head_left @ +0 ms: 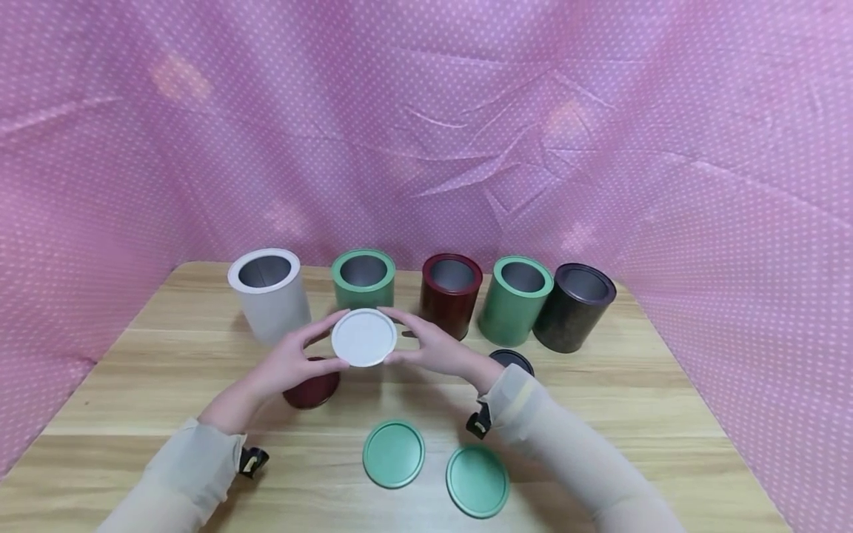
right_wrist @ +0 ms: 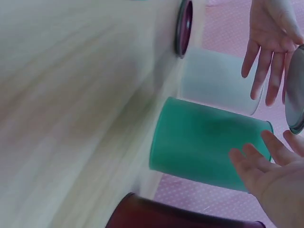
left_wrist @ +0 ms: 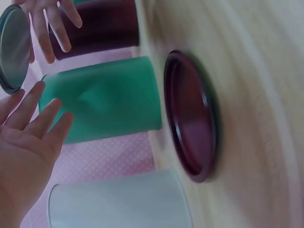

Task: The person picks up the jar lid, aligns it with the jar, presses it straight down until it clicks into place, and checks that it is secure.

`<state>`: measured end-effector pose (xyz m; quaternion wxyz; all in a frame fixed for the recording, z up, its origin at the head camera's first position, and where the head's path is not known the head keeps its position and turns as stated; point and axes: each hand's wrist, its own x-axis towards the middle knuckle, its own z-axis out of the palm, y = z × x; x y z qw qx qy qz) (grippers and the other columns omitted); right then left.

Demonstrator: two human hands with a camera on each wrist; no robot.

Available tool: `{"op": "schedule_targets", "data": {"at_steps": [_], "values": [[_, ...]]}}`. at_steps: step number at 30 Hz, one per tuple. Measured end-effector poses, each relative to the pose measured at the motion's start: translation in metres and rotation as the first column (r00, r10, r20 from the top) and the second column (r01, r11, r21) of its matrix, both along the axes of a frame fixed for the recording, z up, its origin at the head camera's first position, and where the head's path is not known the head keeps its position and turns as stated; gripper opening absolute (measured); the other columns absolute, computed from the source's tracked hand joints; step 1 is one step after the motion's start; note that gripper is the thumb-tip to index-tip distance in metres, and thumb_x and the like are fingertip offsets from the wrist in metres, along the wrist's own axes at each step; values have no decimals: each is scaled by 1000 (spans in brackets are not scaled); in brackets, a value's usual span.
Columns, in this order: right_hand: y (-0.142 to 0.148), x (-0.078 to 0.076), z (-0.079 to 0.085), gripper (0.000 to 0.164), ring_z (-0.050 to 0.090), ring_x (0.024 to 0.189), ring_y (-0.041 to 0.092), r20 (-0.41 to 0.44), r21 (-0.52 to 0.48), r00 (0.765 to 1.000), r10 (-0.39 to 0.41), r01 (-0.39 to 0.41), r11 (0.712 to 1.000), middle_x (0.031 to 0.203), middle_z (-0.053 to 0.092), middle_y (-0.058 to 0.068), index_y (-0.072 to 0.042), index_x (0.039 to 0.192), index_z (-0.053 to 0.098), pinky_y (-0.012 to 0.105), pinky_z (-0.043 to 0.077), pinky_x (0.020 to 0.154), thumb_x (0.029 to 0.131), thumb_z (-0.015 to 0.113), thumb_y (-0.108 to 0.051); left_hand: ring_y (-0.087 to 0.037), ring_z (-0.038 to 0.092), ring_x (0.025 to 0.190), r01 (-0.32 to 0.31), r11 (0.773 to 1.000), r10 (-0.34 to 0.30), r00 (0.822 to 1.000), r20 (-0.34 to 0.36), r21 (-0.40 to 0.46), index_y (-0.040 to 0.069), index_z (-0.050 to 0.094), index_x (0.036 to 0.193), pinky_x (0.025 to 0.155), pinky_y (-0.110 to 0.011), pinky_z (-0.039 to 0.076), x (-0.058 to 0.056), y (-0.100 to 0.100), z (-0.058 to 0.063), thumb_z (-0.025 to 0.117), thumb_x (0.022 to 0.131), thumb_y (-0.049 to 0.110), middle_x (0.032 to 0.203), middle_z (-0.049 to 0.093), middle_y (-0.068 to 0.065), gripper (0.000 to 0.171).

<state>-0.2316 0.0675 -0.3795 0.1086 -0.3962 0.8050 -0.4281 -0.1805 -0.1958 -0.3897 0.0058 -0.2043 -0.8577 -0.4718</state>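
Held up between both hands is a round white lid (head_left: 364, 337), its top face toward the head camera and its grey underside showing in the wrist views. The left hand (head_left: 288, 360) grips the rim from the left with thumb and index finger, other fingers spread. From the right, the right hand (head_left: 436, 349) holds the opposite edge the same way. Behind the lid stands a green can (head_left: 343, 297), partly hidden by it. Under the left hand lies a dark red lid (left_wrist: 191, 116). A black lid (head_left: 509, 358) is partly covered by the right forearm.
Along the table's back also stand a white can (head_left: 280, 314), a dark red can (head_left: 445, 307), a second green can (head_left: 505, 314) and a black can (head_left: 566, 322), all without lids. Two green lids (head_left: 394, 454) lie near the front. Pink dotted cloth (head_left: 426, 133) surrounds the table.
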Motion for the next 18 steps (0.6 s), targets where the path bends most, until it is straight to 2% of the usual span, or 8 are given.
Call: {"op": "schedule_targets", "data": {"at_steps": [4,11,18], "values": [[-10,-1,6,74,42,138,25,-9,-41,1000,-12,11,999,147,46,10,-9,148,37,48,41,109,84,75,-15,-45,44,132,-33,999,34,999,-29,10,8,41,147,108,-60,36,2,-6,7,78,81,17,147,44,-20,76],[-27,3,18,68,47,133,22,-20,-98,999,-43,41,994,144,49,8,-12,147,39,43,43,108,88,72,-16,-41,43,134,-110,993,110,994,-11,49,11,40,148,111,-55,35,9,-17,22,78,82,16,147,46,-18,76],[-44,5,28,65,45,135,18,-1,-139,998,-68,67,988,147,47,4,-14,147,40,36,43,108,90,70,-19,-39,44,133,-185,982,187,981,-51,34,13,39,149,110,-53,36,16,-28,34,77,83,18,147,45,-17,76]]}}
